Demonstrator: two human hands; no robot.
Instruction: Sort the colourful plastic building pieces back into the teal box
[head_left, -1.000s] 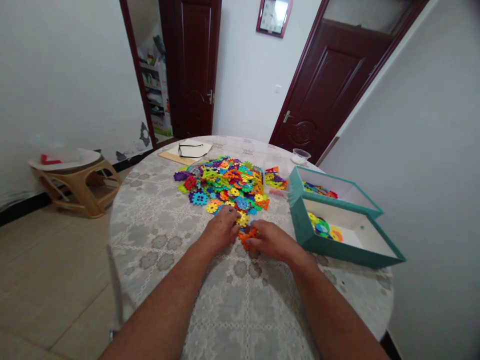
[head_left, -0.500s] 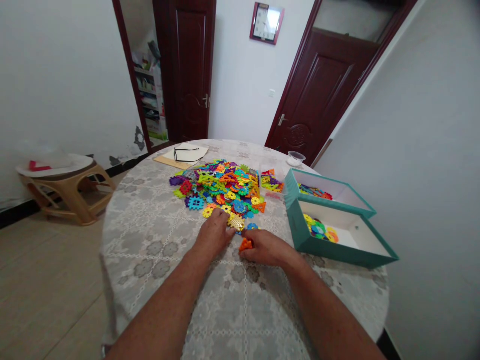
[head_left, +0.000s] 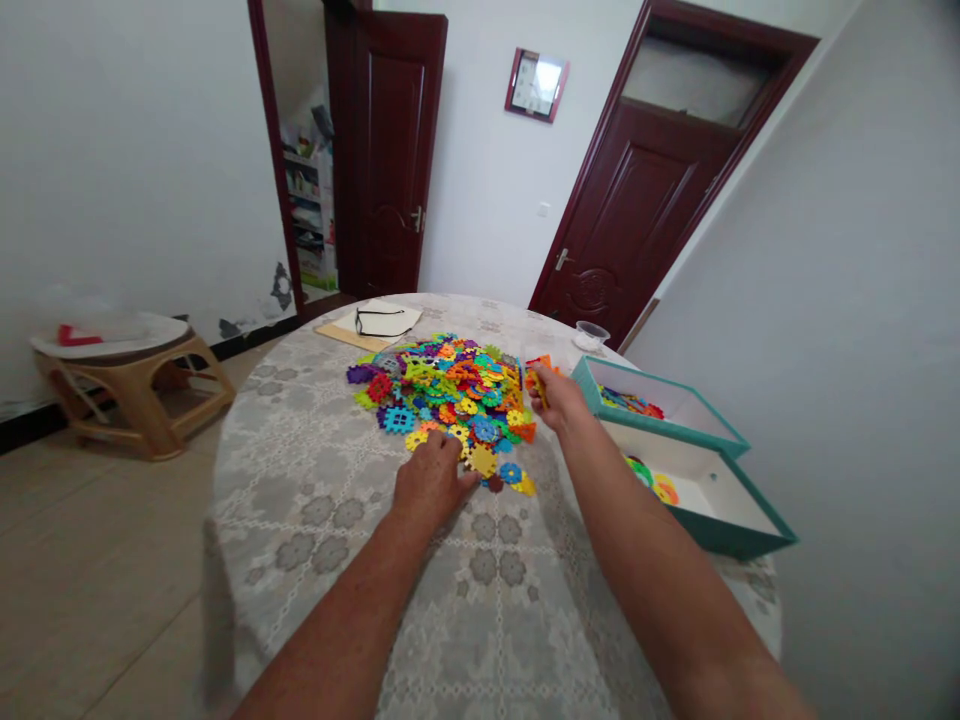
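A heap of colourful plastic interlocking pieces (head_left: 457, 385), many gear-shaped or square, lies on the table. My left hand (head_left: 429, 478) rests at its near edge, thumb spread from the fingers; the fingertips touch the pieces. Beside that thumb is a yellow square piece (head_left: 482, 460). To the right lie a blue gear-shaped piece (head_left: 510, 473) and a yellow one (head_left: 526, 485). My right hand (head_left: 561, 396) is closed on an orange piece (head_left: 535, 386), over the clear plastic box at the heap's right. The hand hides most of that box.
Two teal boxes (head_left: 739, 520) with some pieces inside stand at the right. A clear bowl (head_left: 592, 335) sits near the far edge. Black-framed glasses (head_left: 379, 322) lie on paper at the back left. A stool (head_left: 135, 390) stands left of the round table (head_left: 300, 500).
My right hand has moved away and to the right from the near edge of the heap to the clear box, carrying the orange piece. My left hand stays by the heap. The view has tilted up slightly.
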